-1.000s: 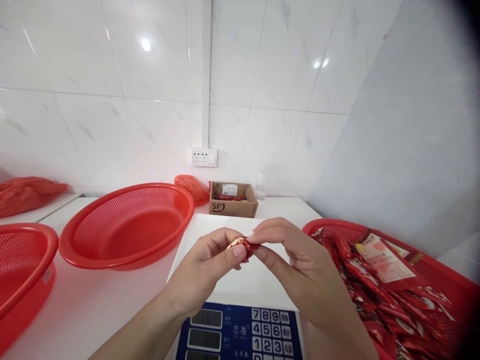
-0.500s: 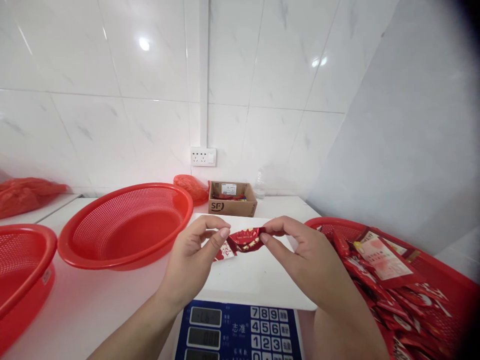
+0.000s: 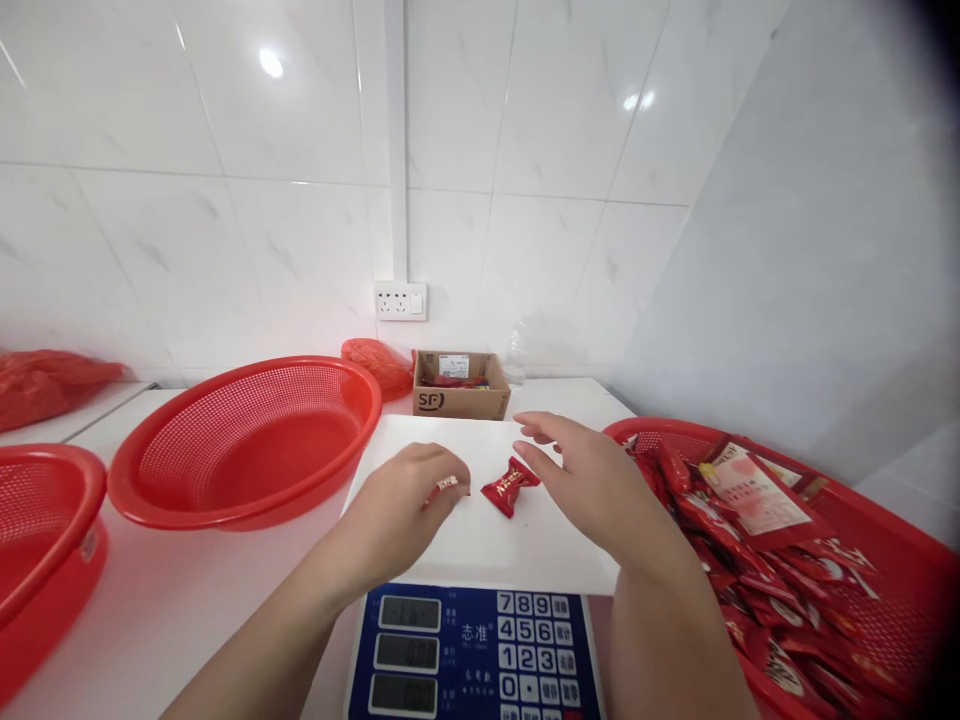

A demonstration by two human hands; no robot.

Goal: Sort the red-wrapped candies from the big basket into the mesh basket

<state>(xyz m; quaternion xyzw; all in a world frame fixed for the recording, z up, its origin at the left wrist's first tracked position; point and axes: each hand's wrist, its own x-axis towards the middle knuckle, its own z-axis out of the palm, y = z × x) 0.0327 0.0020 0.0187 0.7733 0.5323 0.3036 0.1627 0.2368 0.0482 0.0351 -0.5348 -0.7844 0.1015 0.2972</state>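
Observation:
A red wrapped candy (image 3: 510, 486) with twisted ends and pale lettering lies on the white scale plate (image 3: 495, 560). Just right of it, my right hand (image 3: 577, 475) hovers with fingers apart, holding nothing. My left hand (image 3: 409, 505) curls its fingers and thumb around a small red-and-white packet (image 3: 447, 484) over the plate's left half; most of that packet is hidden by the hand. Below the plate is the scale's blue keypad panel (image 3: 465, 665) with its display windows.
Several red packets fill a red basket (image 3: 637, 430) on the right. Two red baskets stand at left, a large perforated one (image 3: 240, 515) and another (image 3: 52, 460) cut by the frame. Behind the scale are a cardboard box (image 3: 465, 402) and a red plastic bag (image 3: 379, 368).
The red candy has left both hands and now rests on the plate. My right hand has opened. My left hand has come down onto the red-and-white packet. The view has shifted slightly.

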